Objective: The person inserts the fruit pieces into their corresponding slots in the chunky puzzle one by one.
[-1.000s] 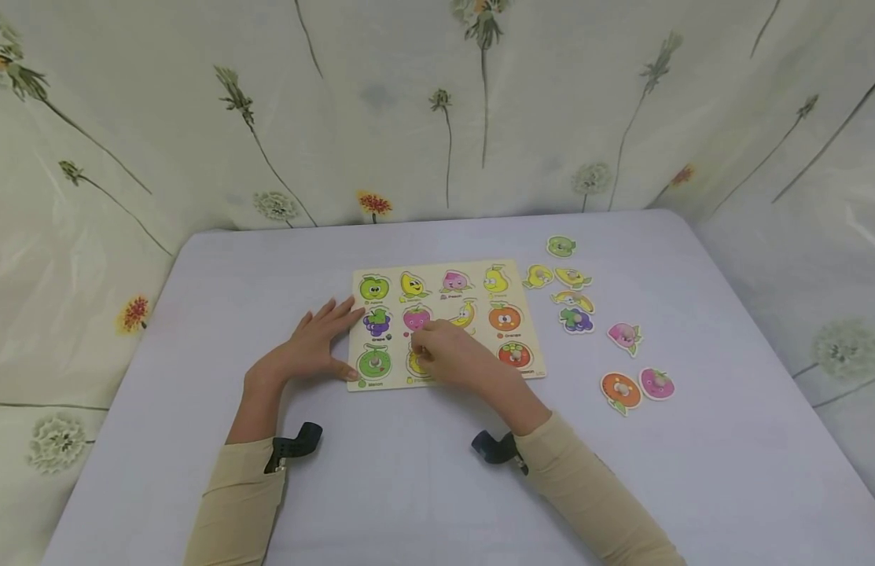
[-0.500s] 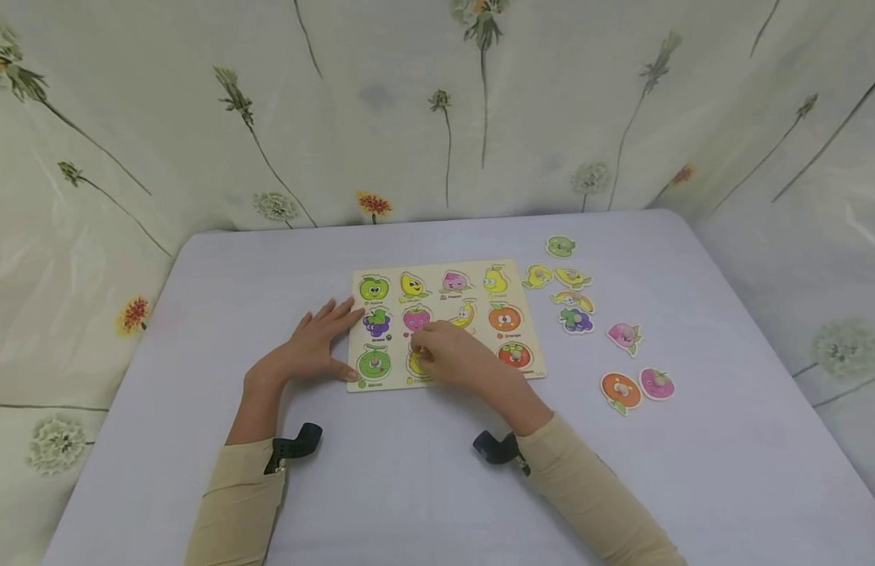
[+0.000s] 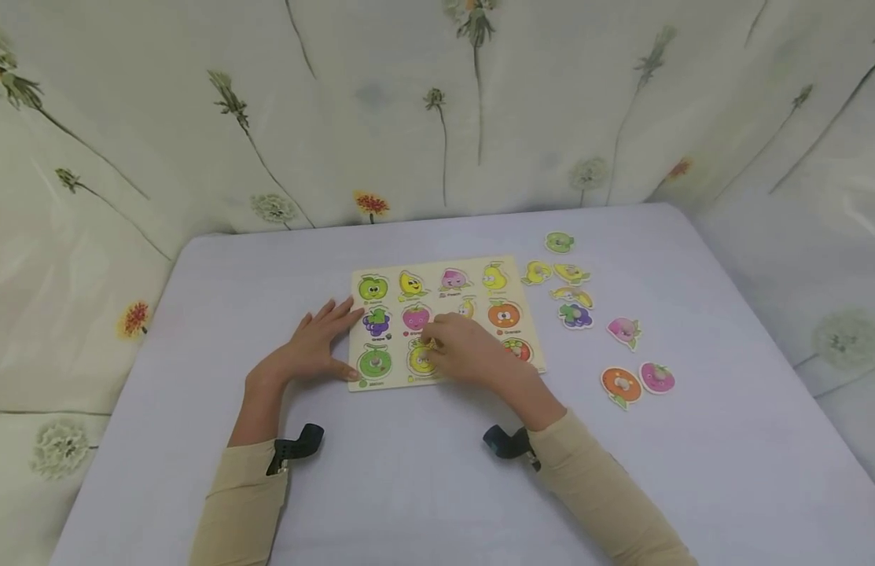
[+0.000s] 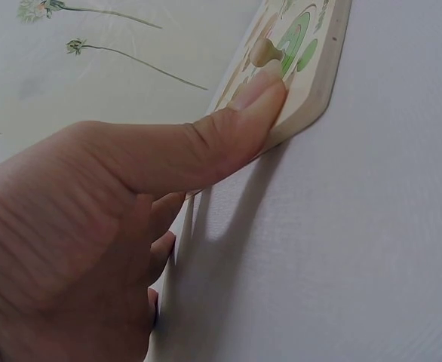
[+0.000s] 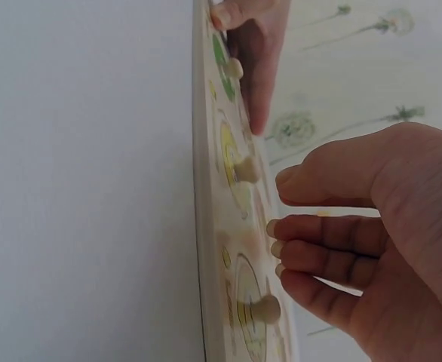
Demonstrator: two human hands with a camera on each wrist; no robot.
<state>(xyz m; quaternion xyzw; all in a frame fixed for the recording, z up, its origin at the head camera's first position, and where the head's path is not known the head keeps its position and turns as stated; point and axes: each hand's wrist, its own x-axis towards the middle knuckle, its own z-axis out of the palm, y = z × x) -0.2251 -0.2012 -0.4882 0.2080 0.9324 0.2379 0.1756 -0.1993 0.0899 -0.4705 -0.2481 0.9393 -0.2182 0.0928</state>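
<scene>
White curtain (image 3: 380, 118), printed with dandelions and a few orange blooms, rises behind and to both sides of your lilac-white table (image 3: 380, 487). Your beige sleeves (image 3: 614, 495) reach in from the near edge toward the board (image 3: 397, 346), which lies flat in the middle of the table. Your left hand (image 3: 313, 346) spreads its fingers at the board's left edge, thumb resting on the near left corner, gripping nothing. Your right hand (image 3: 472, 350) is over the board's near row, thumb and fingertips lightly bent and parted, holding nothing. A black camera (image 3: 300, 444) sits at each wrist. In the near row you have the melon (image 3: 374, 362), pineapple (image 3: 420, 359) and a red fruit (image 3: 520, 350) seated. Loose on the table, right of the board, lie the orange (image 3: 626, 383) and strawberry (image 3: 657, 377) side by side nearest you, then peach (image 3: 624, 332), grapes (image 3: 575, 316), banana (image 3: 572, 296), lemon (image 3: 571, 273), pear (image 3: 537, 272) and, farthest, apple (image 3: 559, 242). Smallest of all, the pineapple's knob (image 5: 246, 170) stands just beside your right thumb, clear of it; a second knob (image 5: 266, 309) shows farther along the board.
</scene>
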